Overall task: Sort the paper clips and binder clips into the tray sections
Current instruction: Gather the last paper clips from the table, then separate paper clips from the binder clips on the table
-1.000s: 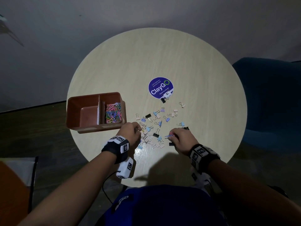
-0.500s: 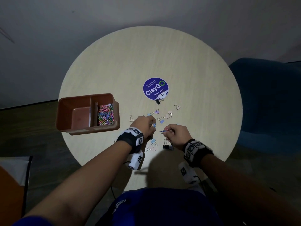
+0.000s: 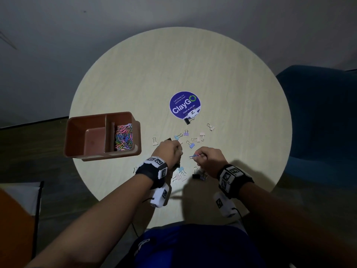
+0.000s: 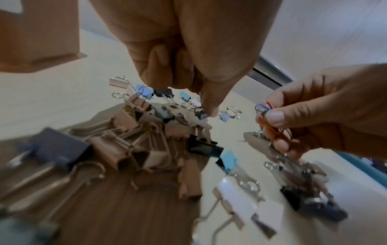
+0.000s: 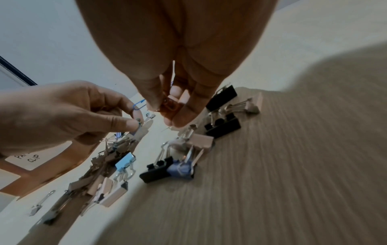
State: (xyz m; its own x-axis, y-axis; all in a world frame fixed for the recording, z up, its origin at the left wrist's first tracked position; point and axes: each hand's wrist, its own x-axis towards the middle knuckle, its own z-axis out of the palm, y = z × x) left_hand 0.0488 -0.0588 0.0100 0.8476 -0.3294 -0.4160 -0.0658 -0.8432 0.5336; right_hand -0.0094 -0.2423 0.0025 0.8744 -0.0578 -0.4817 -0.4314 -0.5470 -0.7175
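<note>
Brown tray [image 3: 85, 124] — multicoloured paper clips [image 3: 123, 137]

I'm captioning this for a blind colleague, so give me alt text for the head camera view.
Two hands work over a scatter of binder clips on a round table: the right hand pinches a few paper clips, the left hand reaches down into the pile. A brown tray at left holds colourful paper clips in its right section; the left section looks empty.
</note>
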